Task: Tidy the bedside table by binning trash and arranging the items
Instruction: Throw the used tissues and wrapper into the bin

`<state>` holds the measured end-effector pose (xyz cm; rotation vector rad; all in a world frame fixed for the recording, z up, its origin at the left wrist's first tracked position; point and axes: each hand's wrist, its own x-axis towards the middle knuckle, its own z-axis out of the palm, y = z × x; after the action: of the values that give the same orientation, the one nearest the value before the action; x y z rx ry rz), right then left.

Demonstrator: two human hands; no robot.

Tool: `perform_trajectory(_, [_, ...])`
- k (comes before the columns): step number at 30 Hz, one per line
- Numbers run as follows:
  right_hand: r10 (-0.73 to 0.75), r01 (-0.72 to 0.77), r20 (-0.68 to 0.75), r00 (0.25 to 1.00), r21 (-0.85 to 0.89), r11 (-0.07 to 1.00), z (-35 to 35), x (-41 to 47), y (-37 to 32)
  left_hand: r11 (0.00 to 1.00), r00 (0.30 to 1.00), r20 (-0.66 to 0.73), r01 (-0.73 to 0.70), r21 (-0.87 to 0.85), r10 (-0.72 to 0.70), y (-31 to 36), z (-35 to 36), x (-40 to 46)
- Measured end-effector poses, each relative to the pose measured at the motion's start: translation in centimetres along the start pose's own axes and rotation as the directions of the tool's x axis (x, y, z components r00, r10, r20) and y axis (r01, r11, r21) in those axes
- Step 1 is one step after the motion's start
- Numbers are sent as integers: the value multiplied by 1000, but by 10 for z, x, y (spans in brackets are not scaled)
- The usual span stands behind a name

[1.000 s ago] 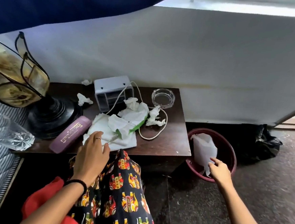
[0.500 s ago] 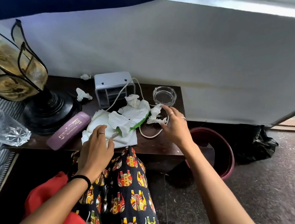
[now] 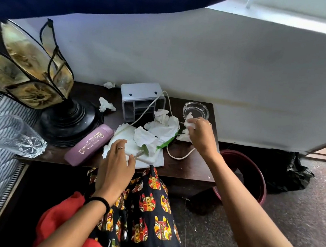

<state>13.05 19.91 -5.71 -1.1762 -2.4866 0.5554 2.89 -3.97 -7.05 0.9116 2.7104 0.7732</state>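
Observation:
On the dark wooden bedside table [image 3: 189, 170] lies a heap of crumpled white tissues [image 3: 153, 136] with a green wrapper edge. My right hand [image 3: 201, 135] is closed on a crumpled tissue wad [image 3: 189, 123] at the heap's right side, just in front of the glass ashtray [image 3: 196, 110]. My left hand [image 3: 117, 161] rests flat on the front of the tissue pile, fingers spread. Two small tissue scraps [image 3: 105, 104] lie near the back left. A maroon bin [image 3: 251, 175] stands on the floor right of the table.
A big lamp with a black base [image 3: 68, 123] takes up the table's left. A purple case [image 3: 90, 144], a white box-shaped device [image 3: 141, 100] with a white cable [image 3: 179, 155], and a glass tumbler [image 3: 13, 137] at the left edge. A black bag [image 3: 294, 172] lies beyond the bin.
My right hand left the bin, came back to the table and closed on a tissue wad beside the ashtray. My left hand stayed on the pile.

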Motion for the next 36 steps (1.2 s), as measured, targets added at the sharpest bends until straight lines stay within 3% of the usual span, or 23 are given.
perform_trajectory(3, [40, -14, -136, 990, 185, 983, -15, 0, 5, 1000, 1000, 3, -1, -6, 1, 1, 0, 0])
perform_trajectory(6, [171, -74, -243, 955, 361, 930, -33, -2, 14, 1000, 1000, 3, -9, -5, 9, 2, 0, -1])
perform_trajectory(11, [472, -239, -261, 842, 604, 760, -58, -14, 58, 1000, 1000, 11, -15, -4, 15, 2, -1, -3])
perform_trajectory(15, [624, -480, -308, 718, 431, 764, -57, -52, 107, 1000, 1000, 20, -10, -1, 10, 1, -1, -2])
perform_trajectory(21, [762, -716, -49, 646, 307, 627, -19, -118, 157, 1000, 999, 43, -2, 27, 1, 3, 1, -2])
perform_trajectory(28, [794, -763, 8, 608, 282, 582, -11, -126, 176, 999, 999, 45, -1, 49, -2, 4, 3, 0])
perform_trajectory(33, [815, -749, -4, 579, 392, 534, -23, -104, 170, 998, 999, 46, 2, 66, -5, 4, 3, 2])
perform_trajectory(36, [765, -681, -41, 642, 429, 594, -23, -90, 152, 997, 999, 52, 5, 77, -10, 5, 3, 3])
